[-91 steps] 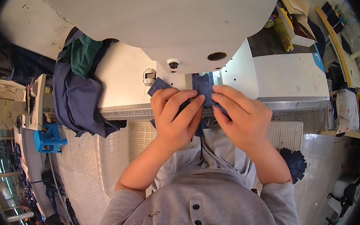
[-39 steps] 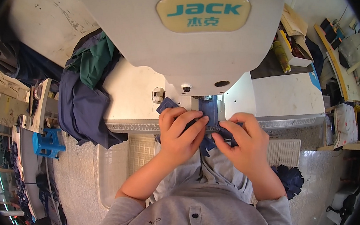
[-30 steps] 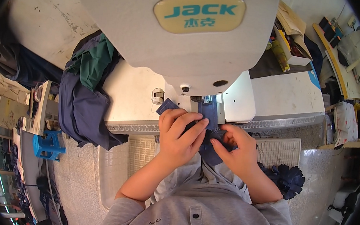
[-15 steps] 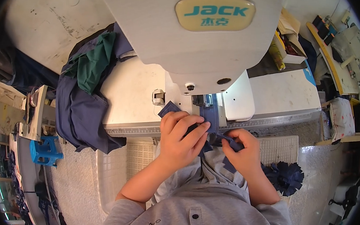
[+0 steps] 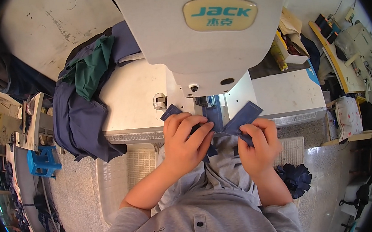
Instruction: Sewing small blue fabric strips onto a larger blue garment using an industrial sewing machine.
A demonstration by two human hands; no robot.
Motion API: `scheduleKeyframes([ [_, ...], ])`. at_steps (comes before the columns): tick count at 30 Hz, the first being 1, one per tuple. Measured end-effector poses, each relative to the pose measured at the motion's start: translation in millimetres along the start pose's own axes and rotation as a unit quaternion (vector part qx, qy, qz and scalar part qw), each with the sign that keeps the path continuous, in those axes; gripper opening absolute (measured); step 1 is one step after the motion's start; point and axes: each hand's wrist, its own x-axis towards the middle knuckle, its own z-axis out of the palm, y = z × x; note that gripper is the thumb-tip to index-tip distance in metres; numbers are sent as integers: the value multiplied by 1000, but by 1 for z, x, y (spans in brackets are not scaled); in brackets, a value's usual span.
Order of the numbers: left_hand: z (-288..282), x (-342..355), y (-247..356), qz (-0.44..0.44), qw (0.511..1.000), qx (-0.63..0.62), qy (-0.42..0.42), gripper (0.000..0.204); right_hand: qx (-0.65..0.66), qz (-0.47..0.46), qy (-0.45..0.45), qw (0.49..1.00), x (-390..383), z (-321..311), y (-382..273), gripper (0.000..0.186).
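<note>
A white sewing machine (image 5: 219,47) stands in front of me, its presser foot (image 5: 205,101) low over a navy fabric strip (image 5: 213,115). My left hand (image 5: 186,138) is closed, fingers bent over navy cloth at the machine's front edge. A corner of a navy piece (image 5: 171,112) juts out left of its knuckles, and another end hangs below the fingers. My right hand (image 5: 260,145) pinches a second navy strip (image 5: 245,116), which slants up to the right beside the machine bed. Light stitch lines show on that strip. The fingers partly hide how the pieces join.
Navy and green garments (image 5: 88,80) drape over the table's left side. A ruler strip (image 5: 137,136) runs along the front edge. Below are pale plastic baskets (image 5: 111,171), a blue stool (image 5: 43,160) and a navy cloth bundle (image 5: 294,180). An open box (image 5: 294,52) sits back right.
My right hand has risen slightly and moved right, bringing the second navy strip up into sight beside the machine bed. My left hand keeps nearly the same place. The view has shifted a little.
</note>
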Motion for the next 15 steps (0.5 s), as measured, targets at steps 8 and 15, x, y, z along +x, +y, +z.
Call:
scheduleKeyframes([
  [8, 4, 8, -5, 51, 999, -13, -7, 30, 67, 7, -25, 997, -6, 2, 8, 35],
  [15, 6, 13, -2, 32, 999, 14, -20, 29, 62, -4, -26, 998, 1, 4, 10, 34],
])
